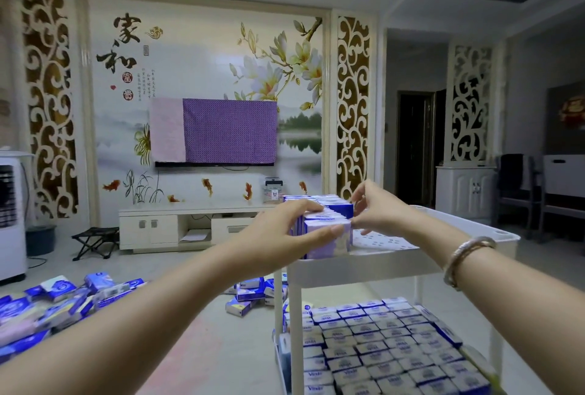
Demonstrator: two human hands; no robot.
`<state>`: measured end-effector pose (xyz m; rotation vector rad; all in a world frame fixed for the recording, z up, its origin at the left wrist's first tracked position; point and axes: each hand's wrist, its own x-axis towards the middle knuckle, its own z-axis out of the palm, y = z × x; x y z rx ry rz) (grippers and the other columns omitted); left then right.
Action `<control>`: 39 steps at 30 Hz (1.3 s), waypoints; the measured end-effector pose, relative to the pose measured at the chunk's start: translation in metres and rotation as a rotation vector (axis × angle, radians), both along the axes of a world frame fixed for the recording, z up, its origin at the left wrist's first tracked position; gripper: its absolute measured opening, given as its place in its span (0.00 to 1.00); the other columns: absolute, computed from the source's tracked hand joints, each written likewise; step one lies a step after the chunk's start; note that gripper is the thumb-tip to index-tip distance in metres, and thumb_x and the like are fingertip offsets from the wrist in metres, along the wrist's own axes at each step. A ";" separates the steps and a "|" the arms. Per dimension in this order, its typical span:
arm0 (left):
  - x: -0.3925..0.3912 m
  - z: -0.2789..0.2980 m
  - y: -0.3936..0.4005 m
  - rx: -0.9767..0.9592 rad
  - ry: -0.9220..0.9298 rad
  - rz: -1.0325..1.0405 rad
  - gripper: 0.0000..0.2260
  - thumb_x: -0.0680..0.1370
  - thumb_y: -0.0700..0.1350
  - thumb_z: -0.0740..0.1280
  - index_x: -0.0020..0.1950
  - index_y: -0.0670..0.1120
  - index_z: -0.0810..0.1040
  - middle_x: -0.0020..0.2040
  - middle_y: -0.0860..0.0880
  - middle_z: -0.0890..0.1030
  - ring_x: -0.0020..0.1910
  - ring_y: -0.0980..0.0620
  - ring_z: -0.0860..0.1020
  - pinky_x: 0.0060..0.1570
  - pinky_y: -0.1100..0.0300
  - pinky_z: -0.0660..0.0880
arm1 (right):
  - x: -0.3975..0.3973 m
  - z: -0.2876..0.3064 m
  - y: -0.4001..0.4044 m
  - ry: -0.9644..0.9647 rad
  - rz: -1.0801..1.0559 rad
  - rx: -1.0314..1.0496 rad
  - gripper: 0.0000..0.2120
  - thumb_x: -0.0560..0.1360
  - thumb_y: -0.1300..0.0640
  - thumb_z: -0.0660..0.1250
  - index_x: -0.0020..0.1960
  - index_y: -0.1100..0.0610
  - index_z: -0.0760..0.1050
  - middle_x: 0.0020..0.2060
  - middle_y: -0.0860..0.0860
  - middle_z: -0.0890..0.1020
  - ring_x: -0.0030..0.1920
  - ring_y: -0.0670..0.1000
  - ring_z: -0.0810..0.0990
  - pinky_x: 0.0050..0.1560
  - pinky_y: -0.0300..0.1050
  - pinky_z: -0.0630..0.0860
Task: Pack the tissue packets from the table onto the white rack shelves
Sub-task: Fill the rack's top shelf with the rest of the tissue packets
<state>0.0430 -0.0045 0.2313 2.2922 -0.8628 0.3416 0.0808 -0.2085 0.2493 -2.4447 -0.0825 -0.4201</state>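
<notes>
Both hands steady packets on the rack's top shelf (395,263) — left hand (285,230) grips the front packet (329,236), right hand (376,207) pinches its far side. Lower shelf (392,350) full — many packets (57,302) remain.

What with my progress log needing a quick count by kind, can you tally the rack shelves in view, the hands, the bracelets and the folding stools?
Rack shelves: 2, top shelf and lower shelf
Hands on the tissue packets: 2, left hand and right hand
Bracelet: 1
Folding stool: 1
Total: 6
</notes>
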 end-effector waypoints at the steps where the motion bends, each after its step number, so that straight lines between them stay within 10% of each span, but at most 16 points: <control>1: 0.000 0.000 0.000 0.003 -0.002 -0.001 0.32 0.67 0.70 0.59 0.67 0.57 0.71 0.64 0.61 0.73 0.60 0.62 0.72 0.58 0.64 0.70 | 0.000 -0.001 0.001 -0.004 -0.012 0.010 0.22 0.70 0.59 0.75 0.56 0.56 0.65 0.48 0.54 0.78 0.47 0.50 0.80 0.45 0.46 0.81; 8: -0.001 0.000 0.007 -0.042 0.014 -0.023 0.38 0.68 0.74 0.56 0.73 0.57 0.64 0.73 0.59 0.65 0.67 0.59 0.67 0.67 0.56 0.68 | -0.025 0.009 0.003 -0.079 -0.084 0.061 0.19 0.73 0.63 0.71 0.58 0.56 0.65 0.51 0.57 0.78 0.53 0.55 0.79 0.50 0.51 0.79; 15: -0.008 -0.016 0.068 -0.271 -0.006 0.116 0.23 0.69 0.66 0.54 0.57 0.57 0.73 0.57 0.58 0.76 0.58 0.59 0.74 0.54 0.62 0.71 | -0.069 0.030 0.083 -0.388 0.188 0.010 0.11 0.74 0.65 0.63 0.55 0.55 0.71 0.52 0.50 0.77 0.53 0.48 0.76 0.55 0.43 0.74; 23: 0.009 -0.084 0.200 -0.407 0.084 0.442 0.10 0.79 0.53 0.63 0.56 0.51 0.77 0.55 0.52 0.79 0.56 0.54 0.77 0.45 0.59 0.74 | -0.046 -0.020 0.242 -0.283 0.465 0.018 0.09 0.74 0.63 0.64 0.53 0.56 0.73 0.50 0.52 0.79 0.52 0.50 0.78 0.56 0.48 0.76; 31: 0.004 -0.191 0.348 -0.216 0.136 0.822 0.08 0.76 0.48 0.65 0.55 0.52 0.76 0.60 0.53 0.77 0.55 0.51 0.76 0.56 0.56 0.72 | 0.040 -0.148 0.364 0.009 0.502 -0.042 0.07 0.72 0.60 0.65 0.48 0.51 0.70 0.48 0.50 0.79 0.46 0.51 0.78 0.36 0.42 0.73; 39: 0.024 -0.242 0.466 0.045 0.137 1.215 0.24 0.76 0.51 0.65 0.72 0.50 0.67 0.72 0.49 0.67 0.70 0.47 0.66 0.68 0.55 0.61 | 0.105 -0.228 0.460 0.085 0.670 -0.133 0.15 0.73 0.61 0.64 0.59 0.55 0.72 0.59 0.53 0.75 0.57 0.50 0.73 0.56 0.43 0.70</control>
